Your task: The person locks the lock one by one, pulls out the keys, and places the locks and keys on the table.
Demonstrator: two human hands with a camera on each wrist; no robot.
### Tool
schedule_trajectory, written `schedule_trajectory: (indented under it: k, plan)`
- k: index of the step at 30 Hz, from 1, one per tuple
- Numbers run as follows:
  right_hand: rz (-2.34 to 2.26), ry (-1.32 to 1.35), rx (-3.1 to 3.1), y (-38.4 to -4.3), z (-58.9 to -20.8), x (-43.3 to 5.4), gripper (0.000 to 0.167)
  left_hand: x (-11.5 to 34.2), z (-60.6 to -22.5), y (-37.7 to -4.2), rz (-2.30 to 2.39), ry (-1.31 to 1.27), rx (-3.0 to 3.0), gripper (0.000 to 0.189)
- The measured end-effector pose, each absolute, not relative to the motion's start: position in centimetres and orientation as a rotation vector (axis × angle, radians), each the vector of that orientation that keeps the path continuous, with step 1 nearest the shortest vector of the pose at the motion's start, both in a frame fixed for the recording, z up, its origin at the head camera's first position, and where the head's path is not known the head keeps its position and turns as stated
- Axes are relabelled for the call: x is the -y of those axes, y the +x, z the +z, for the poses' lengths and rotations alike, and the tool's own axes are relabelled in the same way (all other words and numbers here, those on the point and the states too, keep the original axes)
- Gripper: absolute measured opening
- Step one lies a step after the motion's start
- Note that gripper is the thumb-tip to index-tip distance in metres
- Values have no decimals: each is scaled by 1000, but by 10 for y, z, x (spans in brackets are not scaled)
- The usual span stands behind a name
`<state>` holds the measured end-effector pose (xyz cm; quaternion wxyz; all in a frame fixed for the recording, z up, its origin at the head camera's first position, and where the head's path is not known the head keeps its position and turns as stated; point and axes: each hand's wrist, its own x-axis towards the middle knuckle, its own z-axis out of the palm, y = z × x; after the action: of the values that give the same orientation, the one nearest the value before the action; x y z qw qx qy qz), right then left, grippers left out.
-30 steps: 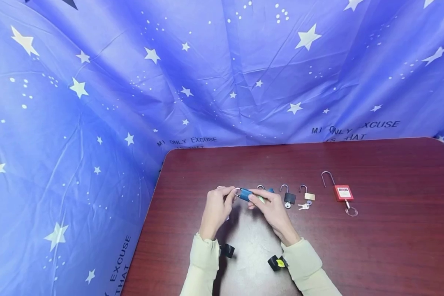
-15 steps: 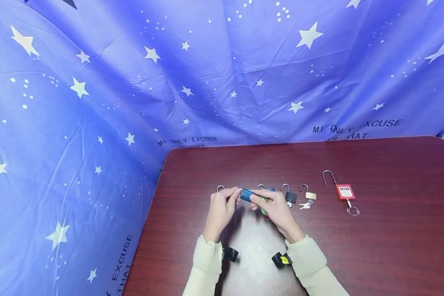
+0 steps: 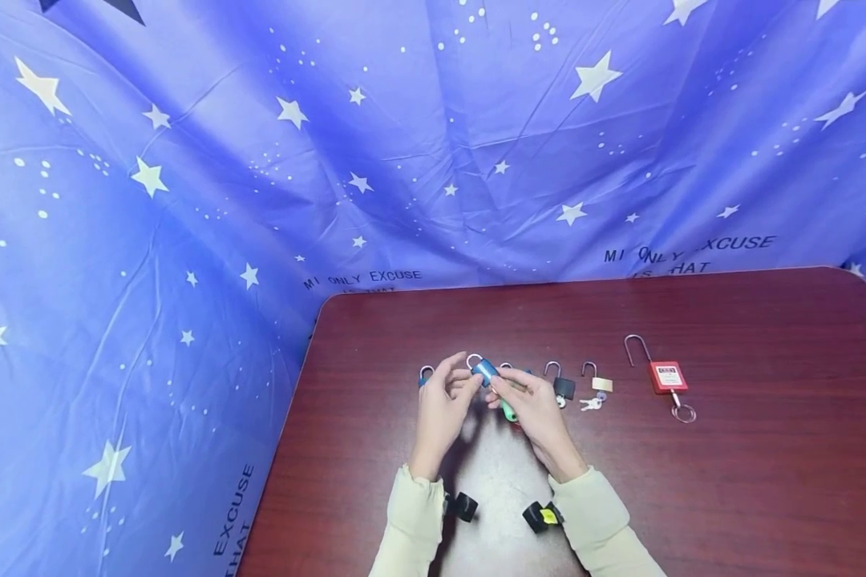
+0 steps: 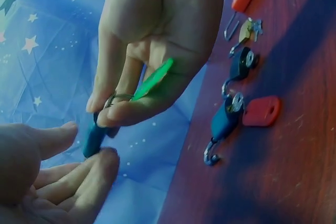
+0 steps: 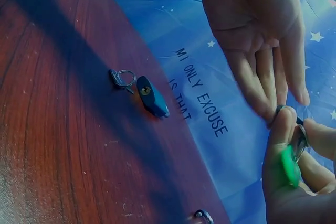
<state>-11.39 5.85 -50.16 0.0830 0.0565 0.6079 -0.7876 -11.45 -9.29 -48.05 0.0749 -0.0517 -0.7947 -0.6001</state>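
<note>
A small blue padlock (image 3: 484, 371) is held above the table, its shackle pointing toward the far side. My right hand (image 3: 537, 413) pinches its lower end between thumb and fingers. From that hand hangs a green key tag (image 4: 154, 80) on a metal ring, seen in the left wrist view. My left hand (image 3: 442, 409) is beside the padlock, thumb and fingers apart; in the left wrist view its fingertips reach the padlock's edge while the thumb stands off. Fingers hide the keyhole end, and whether the shackle is latched cannot be told.
Beyond the right hand lie a blue padlock (image 4: 226, 121) with a red key tag (image 4: 261, 111), a black padlock (image 3: 564, 389), a brass padlock (image 3: 602, 385) with keys and a red padlock (image 3: 669, 375), shackles raised. Another blue padlock (image 5: 151, 98) lies left, near a keyring (image 5: 125, 78).
The padlock has turned, its shackle swinging from leftward to pointing away. My left fingers have let go of the shackle and spread; the right hand keeps its grip.
</note>
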Motion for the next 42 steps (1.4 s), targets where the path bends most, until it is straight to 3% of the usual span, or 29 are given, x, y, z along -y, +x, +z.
schedule_trajectory:
  k: [5,11,23,42]
  plan:
    - [-2311,64,-1819,-116,-503,-58,37,92,-483,-116,-1932,-127,2281,49]
    - [-2276,-71,-1851,-113,-505,-55,38,94,-480,-118,-2066,-34,2138,46]
    - [-2048,38,-2124,-107,-498,-58,30,100,-476,-120,-2080,-22,2126,45]
    - [-2220,22,-1962,-112,-492,-48,17,102,-474,-116,-2115,-54,2122,43]
